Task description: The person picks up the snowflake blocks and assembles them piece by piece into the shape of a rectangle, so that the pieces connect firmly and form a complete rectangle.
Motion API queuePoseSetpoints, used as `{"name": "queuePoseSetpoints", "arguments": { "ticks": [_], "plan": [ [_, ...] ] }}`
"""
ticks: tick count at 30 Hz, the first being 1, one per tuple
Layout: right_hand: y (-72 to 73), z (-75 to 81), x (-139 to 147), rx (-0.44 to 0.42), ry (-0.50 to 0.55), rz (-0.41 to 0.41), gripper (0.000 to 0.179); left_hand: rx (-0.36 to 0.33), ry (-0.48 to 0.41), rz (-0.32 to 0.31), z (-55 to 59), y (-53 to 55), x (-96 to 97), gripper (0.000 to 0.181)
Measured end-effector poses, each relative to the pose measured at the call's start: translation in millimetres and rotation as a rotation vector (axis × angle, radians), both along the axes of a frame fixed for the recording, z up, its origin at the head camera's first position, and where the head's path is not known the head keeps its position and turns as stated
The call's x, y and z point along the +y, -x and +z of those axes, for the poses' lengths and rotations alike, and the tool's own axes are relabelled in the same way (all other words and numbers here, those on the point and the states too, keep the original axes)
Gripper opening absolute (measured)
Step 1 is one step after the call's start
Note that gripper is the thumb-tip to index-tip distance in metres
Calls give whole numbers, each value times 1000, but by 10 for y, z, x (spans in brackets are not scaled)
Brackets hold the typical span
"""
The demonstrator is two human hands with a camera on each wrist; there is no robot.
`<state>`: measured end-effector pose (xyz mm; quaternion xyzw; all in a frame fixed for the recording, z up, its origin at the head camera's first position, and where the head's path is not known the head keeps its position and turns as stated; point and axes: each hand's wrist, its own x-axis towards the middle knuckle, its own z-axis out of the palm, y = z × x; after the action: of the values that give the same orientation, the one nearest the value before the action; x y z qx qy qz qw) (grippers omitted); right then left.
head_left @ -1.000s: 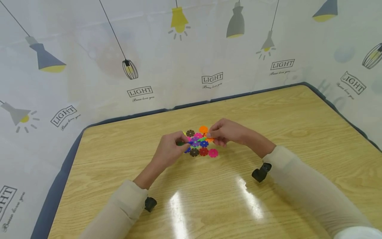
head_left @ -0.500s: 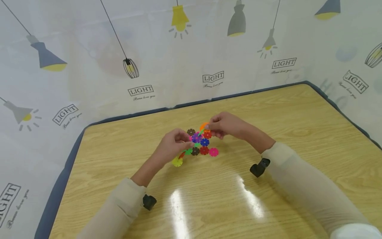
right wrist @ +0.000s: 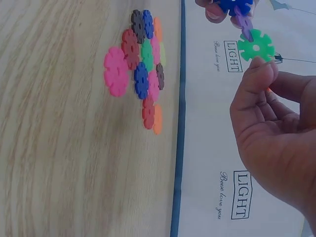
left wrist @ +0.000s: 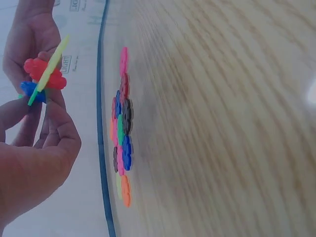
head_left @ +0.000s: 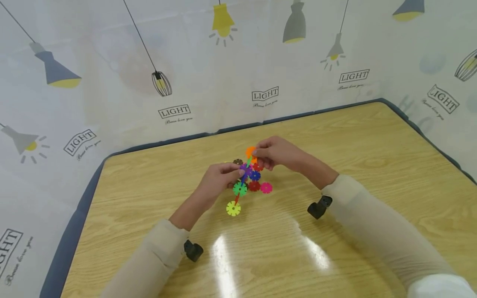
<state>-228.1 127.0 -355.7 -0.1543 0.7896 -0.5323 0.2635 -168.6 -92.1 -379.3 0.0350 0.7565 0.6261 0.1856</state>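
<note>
A chain of slotted snowflake discs is held up above the table by both hands. My left hand pinches it around its blue disc, next to a purple disc. At the upper end, my right hand pinches a green disc and an orange disc. Below the left fingers the chain continues with another green disc, a red disc seen edge-on in the head view, and a yellow disc at the near end. Fingers partly hide the joints.
Several loose discs lie close together on the wooden table beneath the hands, among them a pink disc, a dark red disc and a black disc. Behind the table's far edge hangs a lamp-print cloth.
The chain's lower end, with its yellow disc, has swung out from behind the left hand toward the near side. My right hand has risen slightly and moved left with the orange end.
</note>
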Motion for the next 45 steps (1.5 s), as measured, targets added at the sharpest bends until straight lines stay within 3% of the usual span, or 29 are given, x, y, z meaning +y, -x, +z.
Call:
{"name": "queuePoseSetpoints", "arguments": {
  "ticks": [6, 10, 15, 22, 29, 31, 38, 45],
  "plan": [
    [-2, 71, -47, 2, -22, 0, 31, -8, -13, 42, 17, -9, 36, 20],
    [4, 118, -87, 51, -63, 37, 29, -46, -77, 44, 6, -4, 19, 19],
    [38, 107, -110, 55, -51, 70, 29, -64, -118, 23, -30, -7, -21, 33],
    [164, -136, -1, -4, -48, -9, 35, -64, -110, 25, -136, -34, -87, 53],
    [291, -434, 91, -56, -101, -137, 31, -89, -178, 19, -182, -39, -128, 37],
    [304, -489, 98, -61, -123, -156, 28, -89, -198, 6, -181, -45, -132, 41],
    [265, -592, 58, -3, -261, -111, 32, -103, -190, 19, -178, -69, -151, 64],
    [223, -550, -34, 108, -430, -76, 30, -130, -221, 64, -174, -58, -136, 47]
  ]
}}
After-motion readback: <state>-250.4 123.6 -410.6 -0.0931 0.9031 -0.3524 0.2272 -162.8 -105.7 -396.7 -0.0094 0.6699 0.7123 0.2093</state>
